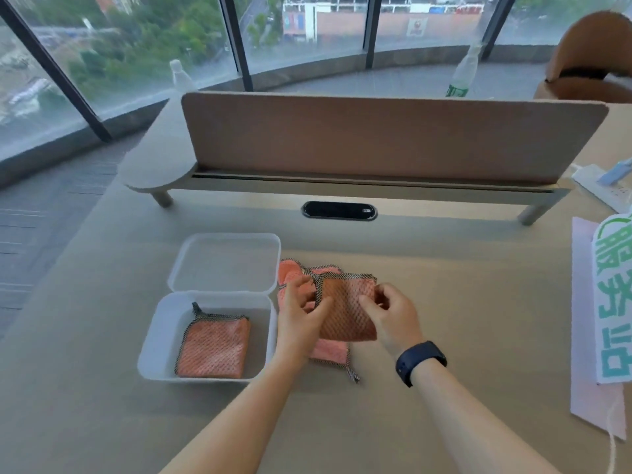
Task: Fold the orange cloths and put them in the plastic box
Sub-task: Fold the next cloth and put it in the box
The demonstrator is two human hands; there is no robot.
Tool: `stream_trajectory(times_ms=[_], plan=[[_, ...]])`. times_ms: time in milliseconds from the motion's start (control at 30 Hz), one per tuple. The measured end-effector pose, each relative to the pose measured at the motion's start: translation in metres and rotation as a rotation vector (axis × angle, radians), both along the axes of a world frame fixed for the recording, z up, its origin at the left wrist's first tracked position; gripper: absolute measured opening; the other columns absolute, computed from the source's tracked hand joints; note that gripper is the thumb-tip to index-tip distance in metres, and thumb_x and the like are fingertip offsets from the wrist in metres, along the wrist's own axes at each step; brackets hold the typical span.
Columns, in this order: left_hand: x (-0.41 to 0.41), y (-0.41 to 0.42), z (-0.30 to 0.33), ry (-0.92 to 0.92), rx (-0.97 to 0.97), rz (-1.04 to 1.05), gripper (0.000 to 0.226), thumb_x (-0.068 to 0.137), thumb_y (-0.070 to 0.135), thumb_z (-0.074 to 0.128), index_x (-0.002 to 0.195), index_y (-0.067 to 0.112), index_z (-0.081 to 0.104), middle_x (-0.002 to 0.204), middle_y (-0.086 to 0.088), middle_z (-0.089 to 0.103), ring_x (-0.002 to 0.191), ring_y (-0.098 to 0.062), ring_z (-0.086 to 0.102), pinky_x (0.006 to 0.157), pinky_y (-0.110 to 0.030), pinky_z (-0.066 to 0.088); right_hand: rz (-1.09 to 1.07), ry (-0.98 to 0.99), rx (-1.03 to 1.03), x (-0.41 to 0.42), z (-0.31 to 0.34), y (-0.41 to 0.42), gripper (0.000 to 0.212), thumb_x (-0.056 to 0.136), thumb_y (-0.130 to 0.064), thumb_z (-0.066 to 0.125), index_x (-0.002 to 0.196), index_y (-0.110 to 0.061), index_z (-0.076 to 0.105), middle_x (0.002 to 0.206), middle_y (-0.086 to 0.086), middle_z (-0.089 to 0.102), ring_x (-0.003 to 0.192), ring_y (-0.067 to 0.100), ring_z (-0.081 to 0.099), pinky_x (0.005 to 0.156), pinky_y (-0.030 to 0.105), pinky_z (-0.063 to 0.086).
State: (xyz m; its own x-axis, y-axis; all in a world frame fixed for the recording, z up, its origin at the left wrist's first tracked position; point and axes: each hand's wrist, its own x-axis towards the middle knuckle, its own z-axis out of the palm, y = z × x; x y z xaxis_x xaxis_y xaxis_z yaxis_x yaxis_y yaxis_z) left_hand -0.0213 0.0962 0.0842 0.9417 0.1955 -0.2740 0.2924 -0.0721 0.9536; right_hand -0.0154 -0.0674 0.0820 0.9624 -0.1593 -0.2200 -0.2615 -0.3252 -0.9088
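A clear plastic box [154, 340] lies open on the table, its lid [225, 261] flipped back. One folded orange cloth [213, 348] with a black-and-white trim rests inside the box. Right of the box, my left hand [301, 316] and my right hand [393, 316] both grip a folded orange cloth [345, 313], one on each side edge. It is held just over a loose pile of orange cloths [328, 352] lying on the table.
A brown divider panel [376, 138] stands across the back of the table, with a black cable slot [338, 211] before it. A pink sheet [588, 388] and a white sign with green characters [615, 302] lie at the right. A power strip [602, 188] sits far right.
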Motion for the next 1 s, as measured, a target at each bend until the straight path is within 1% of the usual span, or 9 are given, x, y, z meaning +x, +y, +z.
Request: stream_trajectory(times_ms=[100,200,300,400,500,633,733,833,1000], plan=[[-0.001,0.058,0.014,-0.033,-0.037,0.091,0.035,0.087,0.020,0.067,0.117,0.030,0.052,0.098,-0.007,0.069,0.085,-0.021,0.067,0.074,-0.039,0.057,0.149,-0.037,-0.004,0.008,0.018,0.051,0.008,0.086,-0.025,0.065,0.080,-0.020,0.063,0.079,-0.003,0.068,0.076,0.015,0.063,0.067,0.033,0.052],[-0.004,0.115,0.021,-0.035,0.125,0.138,0.029,0.089,0.016,0.064,0.116,0.025,0.054,0.096,-0.009,0.070,0.077,-0.013,0.067,0.060,-0.022,0.052,0.277,0.001,-0.059,0.011,0.023,0.104,0.011,0.086,-0.027,0.064,0.083,-0.017,0.063,0.081,-0.002,0.069,0.076,0.014,0.064,0.071,0.037,0.054],[-0.010,0.168,0.012,0.065,0.253,0.161,0.028,0.085,0.025,0.069,0.110,0.029,0.057,0.096,-0.006,0.070,0.081,-0.013,0.067,0.065,-0.028,0.051,0.378,0.045,-0.102,0.010,0.015,0.152,0.013,0.084,-0.029,0.064,0.086,-0.016,0.063,0.080,-0.001,0.069,0.073,0.017,0.065,0.070,0.041,0.056],[-0.017,0.203,-0.004,0.181,0.332,0.177,0.034,0.075,0.038,0.072,0.105,0.037,0.056,0.091,0.003,0.071,0.083,-0.015,0.068,0.075,-0.041,0.056,0.460,0.059,-0.225,0.007,0.009,0.186,0.018,0.084,-0.027,0.062,0.072,-0.017,0.053,0.069,-0.003,0.059,0.067,0.019,0.058,0.055,0.030,0.046],[-0.021,0.219,-0.015,0.229,0.362,0.187,0.036,0.080,0.029,0.071,0.112,0.027,0.056,0.089,0.002,0.070,0.080,-0.014,0.067,0.070,-0.035,0.054,0.494,0.066,-0.359,0.005,0.003,0.205,0.033,0.085,-0.024,0.060,0.061,-0.023,0.037,0.063,-0.008,0.044,0.067,0.020,0.048,0.053,0.029,0.032],[-0.021,0.222,-0.022,0.269,0.484,0.140,0.033,0.081,0.030,0.067,0.112,0.027,0.055,0.083,0.008,0.067,0.076,-0.012,0.065,0.065,-0.031,0.053,0.531,0.151,-0.470,0.006,-0.013,0.219,0.031,0.085,-0.023,0.059,0.064,-0.022,0.037,0.072,0.002,0.053,0.073,0.024,0.053,0.060,0.028,0.035],[-0.019,0.220,-0.028,0.294,0.576,0.082,0.031,0.083,0.035,0.063,0.112,0.028,0.055,0.085,0.008,0.067,0.080,-0.016,0.064,0.069,-0.031,0.052,0.532,0.118,-0.547,0.007,-0.023,0.226,0.013,0.083,-0.023,0.062,0.088,-0.014,0.055,0.100,0.013,0.063,0.095,0.031,0.059,0.075,0.034,0.046],[-0.019,0.220,-0.033,0.310,0.671,0.056,0.031,0.084,0.042,0.060,0.112,0.030,0.054,0.093,0.006,0.068,0.083,-0.018,0.063,0.068,-0.030,0.049,0.549,0.157,-0.615,0.006,-0.031,0.230,0.023,0.083,-0.023,0.060,0.102,-0.011,0.056,0.105,0.013,0.063,0.097,0.033,0.060,0.082,0.036,0.051],[-0.020,0.223,-0.038,0.261,0.806,-0.006,0.029,0.085,0.034,0.057,0.113,0.029,0.048,0.093,0.005,0.064,0.080,-0.022,0.061,0.059,-0.030,0.041,0.647,0.247,-0.661,0.007,-0.032,0.228,0.003,0.087,-0.019,0.053,0.084,-0.019,0.051,0.104,0.015,0.063,0.096,0.034,0.062,0.077,0.034,0.049]])
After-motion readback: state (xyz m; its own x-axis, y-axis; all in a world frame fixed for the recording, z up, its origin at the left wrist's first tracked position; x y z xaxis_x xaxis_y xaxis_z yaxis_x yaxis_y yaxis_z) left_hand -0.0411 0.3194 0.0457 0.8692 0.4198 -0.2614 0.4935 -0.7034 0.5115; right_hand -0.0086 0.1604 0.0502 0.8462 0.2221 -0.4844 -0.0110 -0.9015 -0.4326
